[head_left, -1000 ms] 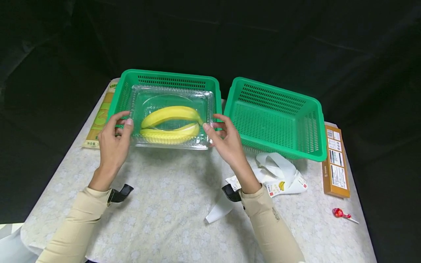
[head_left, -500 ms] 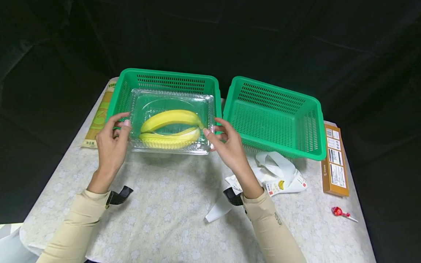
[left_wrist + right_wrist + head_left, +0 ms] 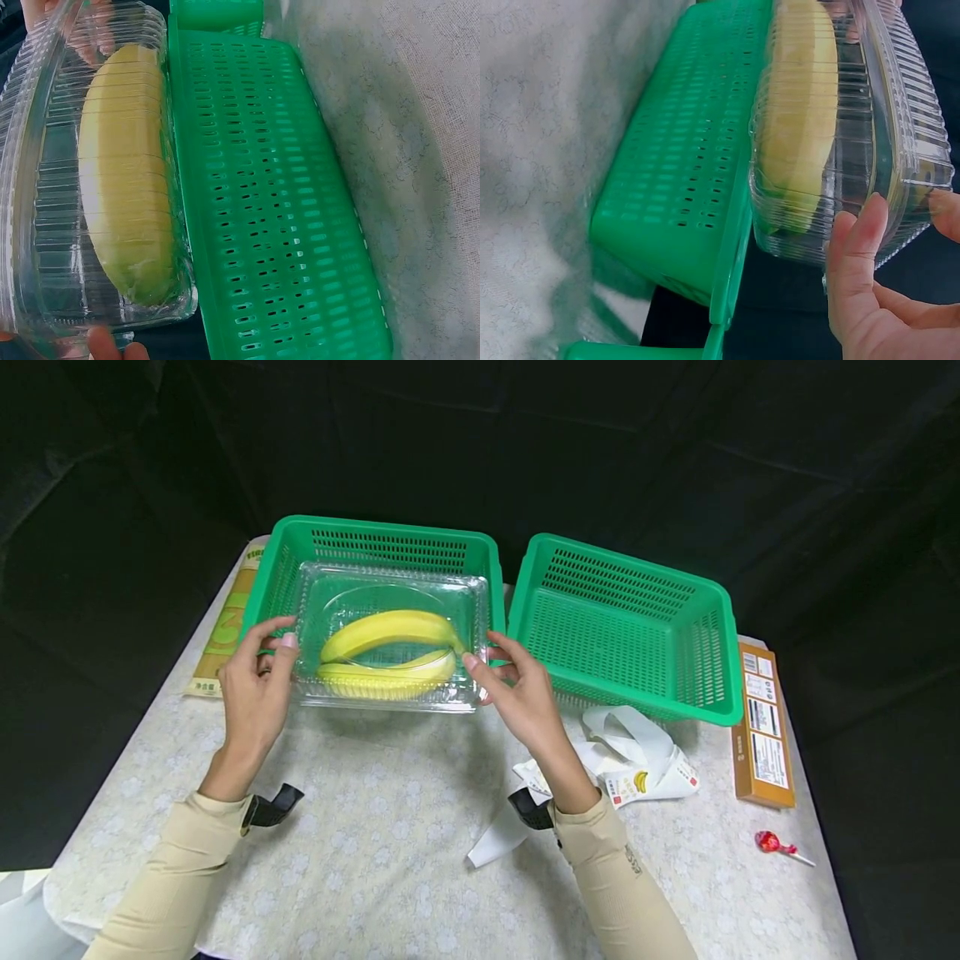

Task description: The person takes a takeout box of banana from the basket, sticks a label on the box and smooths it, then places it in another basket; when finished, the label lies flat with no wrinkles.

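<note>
Both hands hold a clear plastic clamshell box (image 3: 468, 610) by its short ends, and it looks closed. Two yellow bananas (image 3: 390, 625) lie inside, curved toward each other. At the box's left end is my left hand (image 3: 258, 697), thumb and fingers gripping the edge. My right hand (image 3: 525, 693) pinches the other end, thumb on the near side in the right wrist view. Beneath the box stands a green plastic basket (image 3: 405, 533); its slotted side (image 3: 262, 187) fills the middle of the left wrist view, with the box at rim height or above.
A second green basket (image 3: 615, 635) stands to the right. In front of it lies a crumpled white wrapper (image 3: 652, 785) with a banana print. An orange carton (image 3: 765, 727) and a red lollipop (image 3: 768, 842) are at the right. A green-and-tan package (image 3: 225, 635) lies at the left.
Over the first half second the box and both hands came slightly nearer to me, and the view shifted a little. Since then almost nothing has moved.
</note>
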`<state>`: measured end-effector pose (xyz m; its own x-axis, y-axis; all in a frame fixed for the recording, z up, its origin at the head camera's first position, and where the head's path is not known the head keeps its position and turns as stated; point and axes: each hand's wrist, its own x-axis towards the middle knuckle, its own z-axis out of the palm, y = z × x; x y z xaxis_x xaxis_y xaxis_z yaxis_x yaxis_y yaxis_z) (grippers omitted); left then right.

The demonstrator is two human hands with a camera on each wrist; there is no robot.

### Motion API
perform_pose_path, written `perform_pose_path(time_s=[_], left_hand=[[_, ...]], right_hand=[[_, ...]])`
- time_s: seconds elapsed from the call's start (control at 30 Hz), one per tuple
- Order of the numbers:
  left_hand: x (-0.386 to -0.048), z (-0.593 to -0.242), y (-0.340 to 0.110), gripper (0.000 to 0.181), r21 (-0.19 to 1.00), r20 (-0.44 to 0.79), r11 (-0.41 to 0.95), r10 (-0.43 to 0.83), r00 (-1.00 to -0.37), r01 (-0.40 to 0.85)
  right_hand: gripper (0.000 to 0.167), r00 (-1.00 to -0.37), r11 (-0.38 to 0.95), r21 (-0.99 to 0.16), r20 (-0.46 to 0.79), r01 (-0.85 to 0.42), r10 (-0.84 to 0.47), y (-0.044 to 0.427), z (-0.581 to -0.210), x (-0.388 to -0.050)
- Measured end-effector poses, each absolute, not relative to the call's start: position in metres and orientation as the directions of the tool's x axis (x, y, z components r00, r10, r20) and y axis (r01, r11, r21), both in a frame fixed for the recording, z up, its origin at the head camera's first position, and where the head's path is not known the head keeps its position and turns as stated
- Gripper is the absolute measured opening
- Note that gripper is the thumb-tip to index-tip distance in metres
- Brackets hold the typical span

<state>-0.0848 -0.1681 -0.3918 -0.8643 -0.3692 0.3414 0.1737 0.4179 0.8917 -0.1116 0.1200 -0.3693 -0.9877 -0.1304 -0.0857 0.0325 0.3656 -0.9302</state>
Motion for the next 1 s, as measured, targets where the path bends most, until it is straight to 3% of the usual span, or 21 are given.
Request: perform_pose_path(time_s=[0.23,1.0], left_hand=[[-0.086,-0.407,-0.176,0.028,0.888,0.349,0.422,-0.362,-0.864,0.182],[-0.080,-0.404,-0.176,0.028,0.898,0.309,0.412,-0.343,-0.887,0.154]], right_hand=[[0.061,-0.987,0.383,-0.924,-0.071,0.010,-0.144,0.122,-0.368,-0.106],[0.063,-0.987,0.370,-0.929,-0.081,0.023,-0.142,0.126,-0.369,-0.096]])
